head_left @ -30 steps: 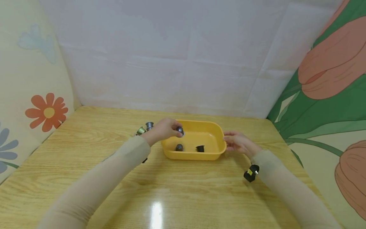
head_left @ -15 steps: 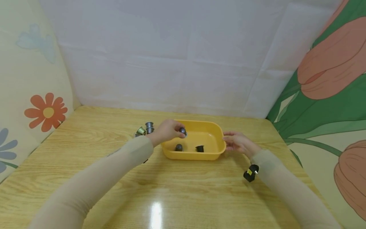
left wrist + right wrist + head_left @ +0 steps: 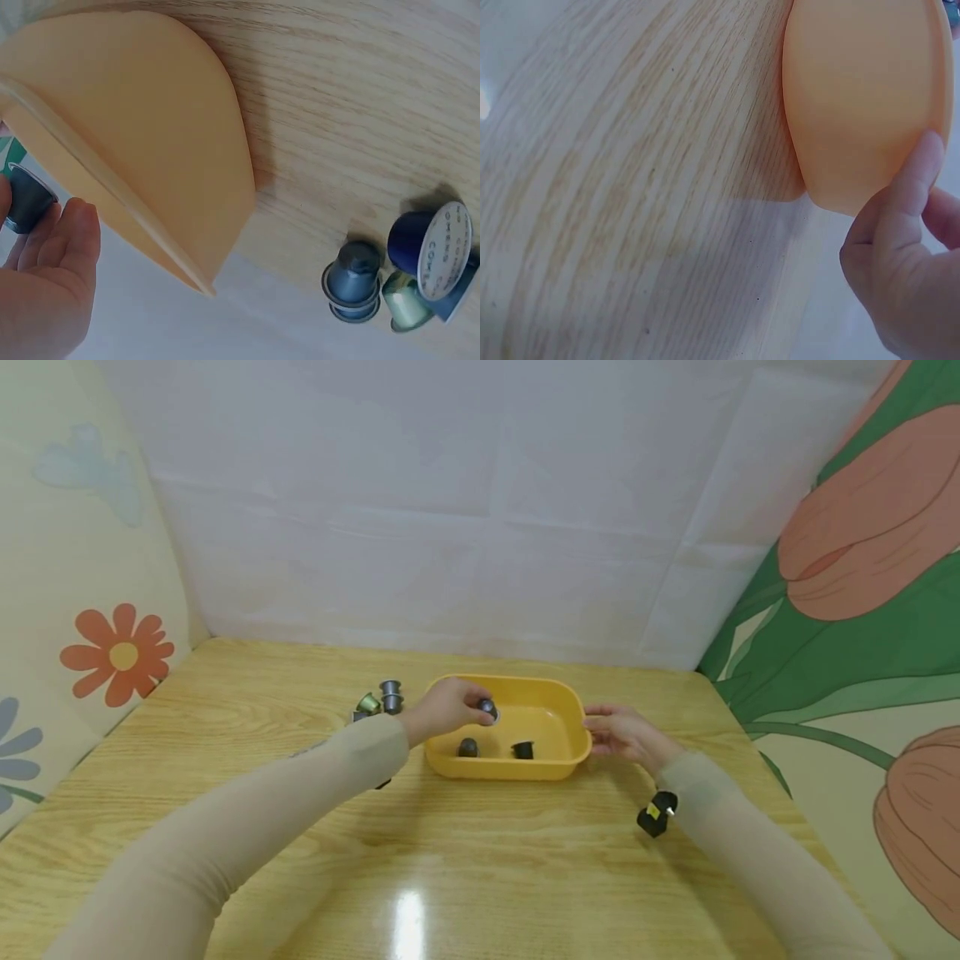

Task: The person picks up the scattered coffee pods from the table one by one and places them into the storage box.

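My left hand [image 3: 450,706] pinches a dark blue-grey coffee capsule [image 3: 487,710] between thumb and fingers, above the left part of a yellow basin [image 3: 510,768]. The left wrist view shows this capsule [image 3: 30,199] at the fingertips, beside the basin's rim. Two dark capsules lie inside the basin: one [image 3: 468,748] at the near left, the other [image 3: 522,750] tipped over near the front wall. At the basin's right end, the fairly straight fingers of my right hand [image 3: 626,735] touch the outer wall, as the right wrist view also shows.
Left of the basin stand more capsules: a grey stacked pair [image 3: 352,277], a green one [image 3: 405,300] and a blue one with a printed white lid [image 3: 431,247]. My left forearm hides part of that group. A white backdrop [image 3: 450,527] rises behind the wooden table [image 3: 525,877].
My left hand has moved slightly to the right over the basin with the pinched capsule. The right hand, the basin and the capsules in it look almost unmoved.
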Demonstrator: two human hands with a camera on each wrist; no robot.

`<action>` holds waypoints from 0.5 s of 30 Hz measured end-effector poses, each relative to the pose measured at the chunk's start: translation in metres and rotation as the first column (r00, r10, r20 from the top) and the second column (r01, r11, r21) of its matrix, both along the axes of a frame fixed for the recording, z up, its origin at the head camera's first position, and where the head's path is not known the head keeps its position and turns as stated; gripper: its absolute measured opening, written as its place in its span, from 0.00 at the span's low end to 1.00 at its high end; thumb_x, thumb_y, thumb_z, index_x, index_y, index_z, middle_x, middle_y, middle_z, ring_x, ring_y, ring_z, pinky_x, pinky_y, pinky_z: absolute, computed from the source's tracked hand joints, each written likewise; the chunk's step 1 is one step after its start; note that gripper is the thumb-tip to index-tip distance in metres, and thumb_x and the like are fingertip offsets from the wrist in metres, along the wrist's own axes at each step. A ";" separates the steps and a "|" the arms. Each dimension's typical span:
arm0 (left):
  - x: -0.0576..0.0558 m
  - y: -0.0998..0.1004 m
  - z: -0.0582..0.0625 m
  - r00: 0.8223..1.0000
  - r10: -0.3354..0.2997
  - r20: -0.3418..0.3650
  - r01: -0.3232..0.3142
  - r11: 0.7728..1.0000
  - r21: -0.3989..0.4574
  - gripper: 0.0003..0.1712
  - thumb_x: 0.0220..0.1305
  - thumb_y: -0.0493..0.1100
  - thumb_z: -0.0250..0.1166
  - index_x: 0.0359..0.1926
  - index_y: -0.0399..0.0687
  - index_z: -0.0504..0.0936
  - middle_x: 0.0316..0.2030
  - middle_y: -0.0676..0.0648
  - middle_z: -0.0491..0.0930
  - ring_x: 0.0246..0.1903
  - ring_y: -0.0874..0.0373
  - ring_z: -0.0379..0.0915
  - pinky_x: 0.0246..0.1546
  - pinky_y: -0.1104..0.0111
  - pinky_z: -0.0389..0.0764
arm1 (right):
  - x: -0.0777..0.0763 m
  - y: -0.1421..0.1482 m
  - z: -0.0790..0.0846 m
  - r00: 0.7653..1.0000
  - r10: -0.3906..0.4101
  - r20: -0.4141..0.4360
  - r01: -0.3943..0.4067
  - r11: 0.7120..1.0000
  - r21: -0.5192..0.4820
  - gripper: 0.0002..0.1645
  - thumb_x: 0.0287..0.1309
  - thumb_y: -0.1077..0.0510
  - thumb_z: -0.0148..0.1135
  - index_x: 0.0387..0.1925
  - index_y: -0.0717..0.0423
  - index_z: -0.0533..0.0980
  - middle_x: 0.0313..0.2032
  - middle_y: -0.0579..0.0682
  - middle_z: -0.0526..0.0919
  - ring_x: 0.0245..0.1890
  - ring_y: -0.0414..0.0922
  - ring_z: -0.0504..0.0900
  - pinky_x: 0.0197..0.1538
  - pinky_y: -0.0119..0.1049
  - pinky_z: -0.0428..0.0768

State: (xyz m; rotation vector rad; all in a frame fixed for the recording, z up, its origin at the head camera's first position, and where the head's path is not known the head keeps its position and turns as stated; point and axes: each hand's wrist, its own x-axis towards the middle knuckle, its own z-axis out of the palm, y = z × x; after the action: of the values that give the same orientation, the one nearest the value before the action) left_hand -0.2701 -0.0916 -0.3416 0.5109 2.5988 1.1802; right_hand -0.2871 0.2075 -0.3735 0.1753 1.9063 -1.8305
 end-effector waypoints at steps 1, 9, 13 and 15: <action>0.000 0.001 0.000 1.000 0.003 0.000 -0.003 1.000 0.000 0.28 0.63 0.41 0.68 0.62 0.34 0.74 0.52 0.42 0.81 0.52 0.50 0.76 0.52 0.60 0.78 | 0.000 0.000 0.000 1.000 -0.005 0.002 0.005 1.000 0.004 0.29 0.70 0.69 0.49 0.69 0.71 0.57 0.38 0.52 0.79 0.30 0.42 0.80 0.31 0.32 0.82; 0.001 0.006 -0.001 0.998 -0.021 -0.054 0.017 0.997 -0.078 0.28 0.64 0.41 0.67 0.62 0.35 0.75 0.55 0.40 0.79 0.56 0.48 0.74 0.54 0.59 0.76 | 0.002 0.000 0.000 1.000 0.007 -0.007 -0.007 1.000 -0.008 0.29 0.70 0.68 0.48 0.69 0.72 0.56 0.37 0.51 0.79 0.30 0.41 0.80 0.31 0.31 0.82; 0.001 0.007 -0.002 0.996 -0.045 -0.079 0.036 0.993 -0.113 0.28 0.64 0.42 0.67 0.62 0.36 0.75 0.56 0.40 0.78 0.57 0.47 0.73 0.56 0.58 0.75 | 0.001 0.000 -0.001 1.000 0.006 -0.006 -0.006 1.000 -0.006 0.29 0.70 0.68 0.49 0.69 0.72 0.56 0.36 0.50 0.79 0.30 0.41 0.79 0.30 0.31 0.82; -0.001 0.008 -0.003 0.994 -0.055 -0.094 0.043 0.991 -0.124 0.27 0.64 0.43 0.67 0.62 0.36 0.75 0.56 0.40 0.78 0.57 0.47 0.73 0.56 0.58 0.75 | 0.001 0.001 -0.001 1.000 0.006 -0.006 -0.006 1.000 -0.004 0.29 0.69 0.68 0.49 0.68 0.72 0.56 0.37 0.51 0.79 0.30 0.42 0.80 0.31 0.31 0.82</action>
State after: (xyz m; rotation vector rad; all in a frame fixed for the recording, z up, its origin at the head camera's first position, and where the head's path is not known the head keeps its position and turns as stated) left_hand -0.2706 -0.0838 -0.3450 0.6164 2.7024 0.9974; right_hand -0.2864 0.2083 -0.3749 0.1627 1.9052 -1.8332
